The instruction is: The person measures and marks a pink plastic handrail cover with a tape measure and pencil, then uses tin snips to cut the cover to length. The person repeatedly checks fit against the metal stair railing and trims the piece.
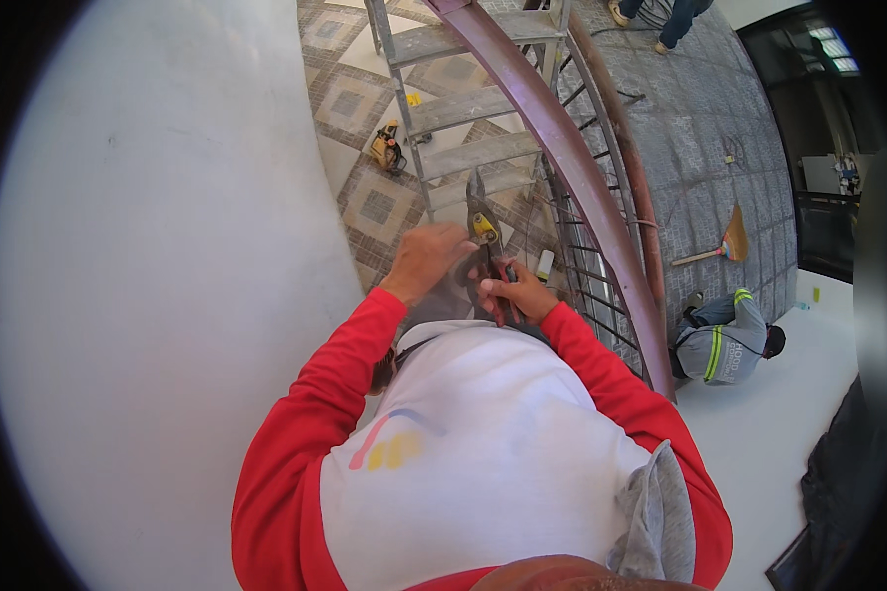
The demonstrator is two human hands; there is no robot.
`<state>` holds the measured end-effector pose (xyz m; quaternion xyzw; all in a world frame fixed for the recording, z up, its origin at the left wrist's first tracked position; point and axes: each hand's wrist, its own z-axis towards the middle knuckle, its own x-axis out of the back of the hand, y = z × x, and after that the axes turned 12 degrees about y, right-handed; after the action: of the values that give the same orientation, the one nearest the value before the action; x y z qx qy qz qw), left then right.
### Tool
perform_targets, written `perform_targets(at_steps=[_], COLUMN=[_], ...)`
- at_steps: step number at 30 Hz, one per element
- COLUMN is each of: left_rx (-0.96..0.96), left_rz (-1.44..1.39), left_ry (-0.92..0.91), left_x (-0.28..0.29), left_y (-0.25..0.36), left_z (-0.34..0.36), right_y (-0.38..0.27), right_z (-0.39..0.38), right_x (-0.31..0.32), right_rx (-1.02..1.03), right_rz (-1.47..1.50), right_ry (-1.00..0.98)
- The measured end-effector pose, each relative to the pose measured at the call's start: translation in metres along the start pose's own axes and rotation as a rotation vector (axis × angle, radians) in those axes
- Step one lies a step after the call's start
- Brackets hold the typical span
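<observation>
My right hand (514, 293) grips the red handles of a pair of metal snips (485, 229) with a yellow pivot, blades pointing away from me. My left hand (427, 258) pinches a thin grey sheet-metal piece (443, 298) just beside the blades. Both hands sit close together in front of my chest, above a metal ladder. My sleeves are red and my shirt is white.
A grey metal ladder (463, 108) drops to a patterned tile floor (350, 103). A curved dark-red railing (581, 177) runs on my right, a white wall (168, 276) on my left. A yellow tool (386, 148) lies below. A crouching person (724, 340) and a broom (724, 244) are lower right.
</observation>
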<state>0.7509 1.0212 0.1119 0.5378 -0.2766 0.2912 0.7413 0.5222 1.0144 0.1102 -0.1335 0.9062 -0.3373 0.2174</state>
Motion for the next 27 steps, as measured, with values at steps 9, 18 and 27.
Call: perform_targets(at_steps=[9, 18, 27], left_rx=[0.563, 0.852, 0.817], left_rz=[-0.047, -0.092, -0.106], left_ry=[-0.132, -0.265, -0.349], left_x=[0.015, 0.022, 0.076], left_y=[-0.048, -0.061, -0.144], left_z=[-0.008, -0.046, -0.016], right_y=[-0.037, -0.084, -0.086], right_z=[0.238, 0.377, 0.387], right_x=[0.038, 0.046, 0.053], right_rx=[0.498, 0.748, 0.765], right_rz=[-1.028, -1.278, -1.381], right_ry=[0.518, 0.785, 0.820])
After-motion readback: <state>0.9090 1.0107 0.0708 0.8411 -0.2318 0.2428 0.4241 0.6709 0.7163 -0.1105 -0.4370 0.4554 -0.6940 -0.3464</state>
